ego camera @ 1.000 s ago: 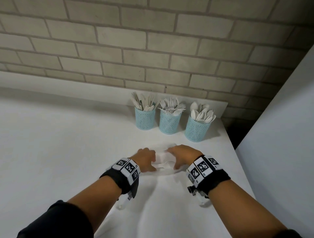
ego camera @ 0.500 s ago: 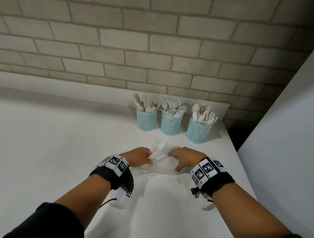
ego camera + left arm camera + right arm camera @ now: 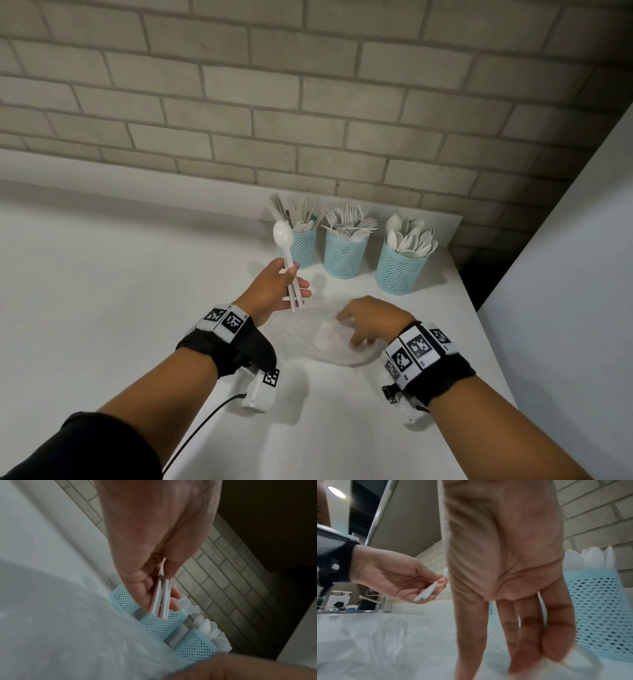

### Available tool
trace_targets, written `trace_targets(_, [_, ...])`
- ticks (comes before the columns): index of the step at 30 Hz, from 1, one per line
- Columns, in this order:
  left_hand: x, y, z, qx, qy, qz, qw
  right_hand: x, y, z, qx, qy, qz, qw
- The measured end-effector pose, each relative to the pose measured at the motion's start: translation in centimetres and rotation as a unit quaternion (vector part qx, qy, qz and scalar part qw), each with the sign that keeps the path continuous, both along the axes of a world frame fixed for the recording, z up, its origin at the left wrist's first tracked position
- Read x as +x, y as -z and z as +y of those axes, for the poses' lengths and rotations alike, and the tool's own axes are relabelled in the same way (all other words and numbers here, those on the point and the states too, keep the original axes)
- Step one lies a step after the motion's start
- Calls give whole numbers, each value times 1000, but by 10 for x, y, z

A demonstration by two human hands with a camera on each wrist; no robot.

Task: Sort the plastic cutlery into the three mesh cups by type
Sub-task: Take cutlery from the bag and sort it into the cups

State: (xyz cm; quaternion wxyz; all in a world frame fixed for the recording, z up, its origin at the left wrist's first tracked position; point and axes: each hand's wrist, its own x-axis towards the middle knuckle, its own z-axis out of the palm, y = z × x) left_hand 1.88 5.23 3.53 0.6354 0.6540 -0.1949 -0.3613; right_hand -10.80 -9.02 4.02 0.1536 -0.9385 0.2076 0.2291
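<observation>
The head view shows the left hand [image 3: 274, 291] raised above the white table [image 3: 102, 308], pinching white spoons [image 3: 286, 253] bowl-up; only the left wrist view reveals two handles side by side between thumb and fingers. The right hand [image 3: 366, 322], fingers extended, presses a clear plastic bag [image 3: 308, 339] flat near the table's right edge, just before the three mesh cups [image 3: 344, 251], with open tabletop to the left. Half a second ago the spoon was low beside the bag.

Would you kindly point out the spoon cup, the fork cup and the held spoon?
spoon cup [image 3: 399, 270], head view, mesh wall.
fork cup [image 3: 344, 255], head view, mesh wall.
held spoon [image 3: 283, 233], head view, bowl.
</observation>
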Motion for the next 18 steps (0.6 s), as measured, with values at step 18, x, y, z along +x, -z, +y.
trace_targets(18, [-18,-5,-20,-28,10,27,999,33,-21,1,378,249,-465,761])
